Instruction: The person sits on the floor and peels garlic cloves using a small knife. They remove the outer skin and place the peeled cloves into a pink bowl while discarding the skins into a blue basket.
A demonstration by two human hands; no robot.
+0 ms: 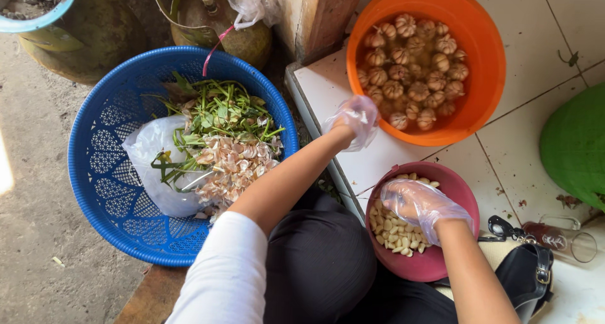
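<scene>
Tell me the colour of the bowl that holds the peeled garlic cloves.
Dark pink, almost maroon: the bowl under the right hand, seen in the head view.

A crumpled clear plastic bag [154, 166] lies in the blue basket [101, 173] at left; another clear bag [252, 2] hangs far, top centre.

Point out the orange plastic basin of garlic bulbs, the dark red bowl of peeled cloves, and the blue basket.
Orange plastic basin [488, 78]: head view, right inner wall.
Dark red round bowl [435, 266]: head view, bare near inner wall.
Blue plastic mesh basket [104, 166]: head view, left latticed wall.
</scene>
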